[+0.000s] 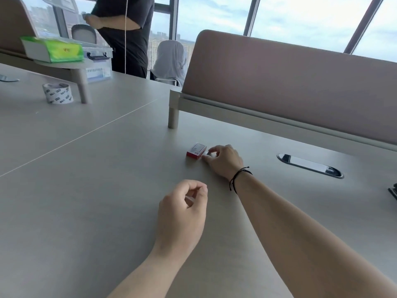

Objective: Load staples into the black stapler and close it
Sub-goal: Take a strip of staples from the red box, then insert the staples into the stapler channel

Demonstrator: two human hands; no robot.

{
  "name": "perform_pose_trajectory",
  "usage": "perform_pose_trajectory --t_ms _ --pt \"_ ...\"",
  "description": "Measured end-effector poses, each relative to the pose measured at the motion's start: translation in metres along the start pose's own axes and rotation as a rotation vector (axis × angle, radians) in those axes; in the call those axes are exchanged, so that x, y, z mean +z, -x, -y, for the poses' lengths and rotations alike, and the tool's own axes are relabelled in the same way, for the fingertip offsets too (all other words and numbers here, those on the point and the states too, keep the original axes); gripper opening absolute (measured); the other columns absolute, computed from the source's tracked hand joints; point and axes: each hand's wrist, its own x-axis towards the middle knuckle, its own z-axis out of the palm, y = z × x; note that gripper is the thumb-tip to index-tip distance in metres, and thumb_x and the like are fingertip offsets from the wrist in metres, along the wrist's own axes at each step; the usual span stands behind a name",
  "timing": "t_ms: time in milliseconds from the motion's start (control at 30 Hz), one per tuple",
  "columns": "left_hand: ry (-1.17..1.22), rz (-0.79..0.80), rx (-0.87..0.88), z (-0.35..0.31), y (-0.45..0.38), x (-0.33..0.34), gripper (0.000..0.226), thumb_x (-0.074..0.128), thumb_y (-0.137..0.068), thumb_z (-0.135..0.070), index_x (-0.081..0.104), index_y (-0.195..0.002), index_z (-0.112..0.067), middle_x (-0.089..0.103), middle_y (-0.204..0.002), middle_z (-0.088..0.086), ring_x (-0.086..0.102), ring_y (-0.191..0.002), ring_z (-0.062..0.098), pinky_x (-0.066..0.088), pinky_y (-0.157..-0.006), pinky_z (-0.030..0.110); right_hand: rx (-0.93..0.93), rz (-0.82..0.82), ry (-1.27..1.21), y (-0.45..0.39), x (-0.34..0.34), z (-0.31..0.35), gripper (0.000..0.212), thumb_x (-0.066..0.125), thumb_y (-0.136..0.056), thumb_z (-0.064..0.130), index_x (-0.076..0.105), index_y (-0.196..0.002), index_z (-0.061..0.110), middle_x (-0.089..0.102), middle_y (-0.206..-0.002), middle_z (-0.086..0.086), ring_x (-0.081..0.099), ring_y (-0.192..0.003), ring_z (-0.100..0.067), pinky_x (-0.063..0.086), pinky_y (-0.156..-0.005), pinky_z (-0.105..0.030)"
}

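Observation:
A small red and white staple box (pixel 196 150) lies flat on the grey table (pixel 107 190), a little past the middle. My right hand (pixel 225 162), with a black cord on its wrist, reaches in from the right, and its thumb and fingertips pinch the box's white right end. Nearer to me, my left hand (pixel 182 214) rests on the table with its fingers curled in, pinching what looks like a thin pale staple strip (pixel 190 198). Only a black corner of the stapler (pixel 393 191) shows at the far right edge, apart from both hands.
A cable slot (pixel 309 165) is set into the table to the right of the box. A padded divider (pixel 290 87) runs behind it. At the back left are a tape roll (pixel 57 93), a tissue pack (pixel 53 49) on a small shelf, and a person standing.

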Motion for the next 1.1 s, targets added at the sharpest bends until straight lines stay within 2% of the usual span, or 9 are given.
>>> perform_pose_trajectory --t_ms 133,233,467,533,633,700,867,1000,1100 --pt "-0.008 0.009 0.010 -0.001 0.000 0.000 0.012 0.066 -0.093 -0.021 0.071 -0.082 -0.023 0.067 -0.066 -0.019 0.056 -0.055 0.004 0.042 -0.052 0.011 -0.009 -0.001 -0.033 0.003 -0.002 -0.002 0.039 0.063 -0.078 0.059 0.072 -0.108 0.034 0.067 -0.120 -0.002 0.061 -0.115 -0.027 0.049 -0.100 -0.041" --pt "-0.029 0.006 0.013 -0.002 0.000 -0.001 0.011 0.066 -0.093 -0.021 0.072 -0.084 -0.022 0.064 -0.059 -0.014 0.055 -0.054 0.003 0.041 -0.052 0.011 -0.005 0.017 -0.124 0.011 -0.007 -0.006 0.035 0.066 -0.082 0.051 0.075 -0.107 0.028 0.070 -0.106 0.003 0.066 -0.105 -0.023 0.052 -0.089 -0.032" --pt "-0.095 0.034 0.046 -0.004 0.001 -0.001 0.010 0.068 -0.091 -0.021 0.072 -0.082 -0.024 0.062 -0.058 -0.031 0.054 -0.054 0.003 0.041 -0.054 0.016 0.009 0.107 -0.379 0.073 -0.041 -0.022 0.028 0.076 -0.085 0.039 0.077 -0.103 0.018 0.065 -0.082 0.010 0.059 -0.074 -0.008 0.045 -0.060 -0.018" --pt "-0.118 0.053 0.060 -0.005 0.003 -0.002 0.010 0.069 -0.090 -0.020 0.073 -0.082 -0.023 0.063 -0.057 -0.027 0.054 -0.054 0.003 0.042 -0.055 0.018 0.017 0.115 -0.454 0.099 -0.054 -0.027 0.023 0.077 -0.085 0.036 0.078 -0.099 0.018 0.066 -0.078 0.012 0.057 -0.070 -0.008 0.042 -0.054 -0.013" --pt "-0.185 0.099 0.111 -0.012 0.009 -0.002 0.007 0.074 -0.086 -0.018 0.075 -0.081 -0.021 0.069 -0.066 -0.013 0.060 -0.064 0.008 0.042 -0.056 0.010 0.075 0.129 -0.587 0.141 -0.079 -0.034 0.021 0.080 -0.082 0.038 0.080 -0.093 0.020 0.072 -0.080 0.008 0.055 -0.069 -0.011 0.036 -0.048 -0.020" --pt "-0.231 0.138 0.191 -0.018 0.016 -0.002 0.006 0.078 -0.082 -0.015 0.075 -0.081 -0.021 0.072 -0.069 -0.009 0.062 -0.067 0.012 0.043 -0.057 0.009 0.084 0.159 -0.629 0.171 -0.096 -0.037 0.021 0.079 -0.082 0.038 0.080 -0.095 0.021 0.075 -0.084 0.011 0.057 -0.071 -0.010 0.037 -0.051 -0.020" --pt "-0.260 0.219 0.498 -0.048 0.046 -0.005 0.021 0.088 -0.072 -0.016 0.074 -0.088 -0.018 0.068 -0.076 -0.010 0.062 -0.065 0.013 0.050 -0.063 0.017 0.020 0.259 -0.718 0.241 -0.142 -0.049 0.017 0.072 -0.088 0.037 0.080 -0.097 0.025 0.079 -0.095 0.015 0.070 -0.095 0.000 0.046 -0.083 -0.023" --pt "-0.298 0.298 0.726 -0.081 0.080 0.003 0.029 0.090 -0.070 -0.024 0.072 -0.092 -0.017 0.070 -0.079 -0.006 0.062 -0.069 0.007 0.051 -0.067 0.021 0.015 0.259 -0.856 0.285 -0.171 -0.062 0.030 0.071 -0.077 0.049 0.081 -0.094 0.027 0.075 -0.092 0.009 0.064 -0.095 -0.004 0.044 -0.087 -0.028" --pt "-0.251 0.302 0.765 -0.099 0.106 0.011 0.028 0.086 -0.072 -0.034 0.073 -0.091 -0.018 0.068 -0.077 -0.009 0.062 -0.068 0.007 0.051 -0.066 0.022 0.017 0.248 -0.962 0.312 -0.179 -0.075 0.029 0.072 -0.084 0.044 0.081 -0.101 0.023 0.074 -0.095 0.006 0.060 -0.098 -0.010 0.041 -0.089 -0.032"
